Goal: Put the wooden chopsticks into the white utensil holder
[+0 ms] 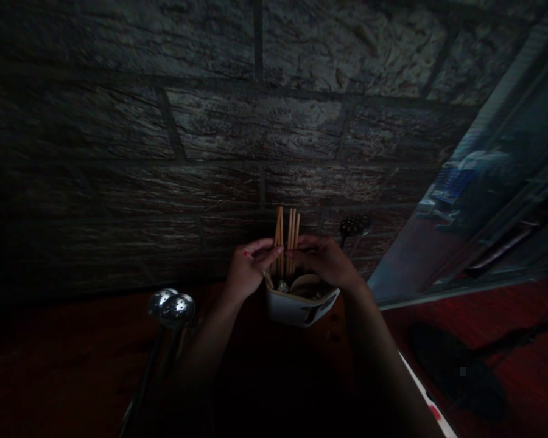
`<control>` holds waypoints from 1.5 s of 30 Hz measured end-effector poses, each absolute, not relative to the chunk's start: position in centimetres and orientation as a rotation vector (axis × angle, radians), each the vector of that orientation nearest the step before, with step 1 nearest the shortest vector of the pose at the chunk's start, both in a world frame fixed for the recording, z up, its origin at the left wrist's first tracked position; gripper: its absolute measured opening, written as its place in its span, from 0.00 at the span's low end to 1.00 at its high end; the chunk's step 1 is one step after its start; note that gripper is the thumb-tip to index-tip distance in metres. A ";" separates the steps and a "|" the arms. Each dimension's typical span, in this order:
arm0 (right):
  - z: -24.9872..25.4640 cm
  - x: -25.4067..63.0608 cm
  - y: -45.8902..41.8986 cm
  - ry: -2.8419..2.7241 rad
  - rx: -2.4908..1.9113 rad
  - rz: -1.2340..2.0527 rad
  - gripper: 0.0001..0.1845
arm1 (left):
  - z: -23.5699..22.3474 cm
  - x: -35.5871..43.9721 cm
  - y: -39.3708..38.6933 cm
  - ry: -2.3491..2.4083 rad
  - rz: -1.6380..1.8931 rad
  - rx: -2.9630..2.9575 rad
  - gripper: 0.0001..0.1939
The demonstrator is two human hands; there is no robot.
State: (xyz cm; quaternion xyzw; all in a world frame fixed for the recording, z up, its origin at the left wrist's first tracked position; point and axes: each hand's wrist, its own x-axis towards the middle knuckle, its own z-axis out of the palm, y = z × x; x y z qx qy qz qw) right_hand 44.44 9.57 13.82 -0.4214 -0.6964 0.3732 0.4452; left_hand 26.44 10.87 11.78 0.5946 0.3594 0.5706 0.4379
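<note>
Several wooden chopsticks (291, 228) stand upright in two small bunches above a pale angular container (292, 309). My left hand (251, 264) pinches the left bunch between thumb and fingers. Around the right bunch, my right hand (324, 258) is closed in the same way. The chopsticks' lower ends drop inside the container's rim, where a rounded pale piece (305, 283) and a small shiny item (282, 286) also show. Whether the ends touch the container's bottom is hidden. Dark markings run along the container's front.
Two metal slotted ladles (177, 309) stand left of my left forearm. A dark perforated skimmer (355, 225) rises behind my right hand. The rough brick wall (256, 134) is close behind the container. A glass pane (438, 201) lies at right, above a reddish floor (530, 316).
</note>
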 end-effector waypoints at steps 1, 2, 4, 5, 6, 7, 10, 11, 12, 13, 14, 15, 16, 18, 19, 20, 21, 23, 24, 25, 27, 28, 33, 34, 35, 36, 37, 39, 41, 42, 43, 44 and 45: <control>13.9 44.4 9.5 -1.732 -1.049 0.921 0.14 | 11.8 26.4 10.9 0.885 1.419 1.485 0.12; 13.9 44.4 9.4 -1.734 -1.057 0.916 0.14 | 11.8 26.4 10.9 0.880 1.418 1.493 0.12; 14.0 44.3 9.3 -1.714 -1.077 0.928 0.15 | 11.8 26.3 10.9 0.884 1.417 1.508 0.12; 14.1 44.2 9.2 -1.698 -1.083 0.944 0.16 | 11.8 26.3 10.8 0.893 1.414 1.520 0.12; 14.2 44.1 9.2 -1.683 -1.086 0.956 0.16 | 11.9 26.2 10.8 0.905 1.410 1.535 0.12; 14.2 44.1 9.2 -1.675 -1.084 0.964 0.16 | 11.9 26.2 10.8 0.917 1.407 1.555 0.11; 14.2 44.0 9.3 -1.682 -1.050 0.986 0.15 | 11.8 26.0 10.8 0.945 1.406 1.627 0.11; 14.2 44.1 9.4 -1.683 -1.034 1.001 0.15 | 11.8 25.9 10.8 0.950 1.411 1.643 0.11; 14.1 44.1 9.5 -1.679 -1.018 1.015 0.14 | 11.7 25.9 10.9 0.954 1.418 1.655 0.11; 14.0 44.1 9.5 -1.674 -1.005 1.027 0.14 | 11.7 25.9 11.0 0.955 1.424 1.664 0.11; 13.9 44.1 9.6 -1.670 -0.996 1.032 0.14 | 11.6 25.8 11.1 0.956 1.428 1.668 0.10; 13.9 44.2 9.6 -1.665 -0.993 1.035 0.14 | 11.6 25.8 11.2 0.955 1.429 1.663 0.10; 13.8 44.1 9.6 -1.657 -0.994 1.037 0.14 | 11.6 25.8 11.3 0.955 1.427 1.650 0.10; 13.7 44.1 9.7 -1.639 -1.001 1.043 0.13 | 11.5 25.8 11.4 0.953 1.423 1.601 0.11; 13.7 44.1 9.7 -1.636 -1.000 1.040 0.13 | 11.5 25.8 11.4 0.951 1.423 1.571 0.11; 13.7 44.0 9.7 -1.640 -0.995 1.032 0.13 | 11.5 25.8 11.4 0.949 1.422 1.543 0.12; 13.6 44.0 9.8 -1.649 -0.987 1.019 0.13 | 11.5 25.8 11.4 0.944 1.417 1.524 0.12; 13.5 43.9 9.9 -1.682 -0.976 0.983 0.13 | 11.4 25.8 11.4 0.936 1.372 1.505 0.12; 13.4 43.9 9.9 -1.694 -0.976 0.968 0.12 | 11.4 25.8 11.4 0.936 1.334 1.498 0.12; 13.4 43.9 10.0 -1.699 -0.977 0.958 0.12 | 11.3 25.8 11.4 0.940 1.298 1.488 0.12; 13.3 44.0 10.0 -1.699 -0.981 0.948 0.11 | 11.2 25.8 11.5 0.954 1.248 1.452 0.12; 13.3 44.0 10.1 -1.696 -0.990 0.944 0.11 | 11.1 25.8 11.5 0.958 1.237 1.428 0.12; 13.4 44.1 10.0 -1.673 -1.063 0.903 0.14 | 11.1 25.6 11.5 0.889 1.200 1.337 0.14; 13.4 44.1 10.0 -1.666 -1.062 0.917 0.14 | 11.2 25.6 11.5 0.876 1.195 1.318 0.14; 13.5 44.1 9.9 -1.657 -1.058 0.941 0.15 | 11.2 25.6 11.5 0.866 1.197 1.297 0.14; 13.5 44.0 9.9 -1.641 -1.056 0.965 0.15 | 11.2 25.6 11.5 0.859 1.202 1.279 0.14; 13.6 44.0 9.9 -1.622 -1.056 0.987 0.14 | 11.2 25.6 11.5 0.857 1.211 1.266 0.14; 13.6 44.0 9.8 -1.588 -1.059 1.015 0.14 | 11.1 25.7 11.6 0.847 1.228 1.266 0.14; 13.6 44.0 9.8 -1.575 -1.061 1.023 0.13 | 11.2 25.8 11.6 0.836 1.246 1.285 0.14; 13.7 44.0 9.8 -1.579 -1.061 1.023 0.13 | 11.2 25.8 11.6 0.835 1.258 1.293 0.14; 13.7 44.0 9.8 -1.590 -1.065 1.018 0.12 | 11.3 25.8 11.6 0.835 1.271 1.298 0.14; 13.7 44.0 9.8 -1.602 -1.072 1.006 0.12 | 11.4 25.8 11.6 0.834 1.284 1.299 0.14; 13.7 44.0 9.8 -1.615 -1.079 0.995 0.12 | 11.5 25.8 11.5 0.834 1.296 1.299 0.14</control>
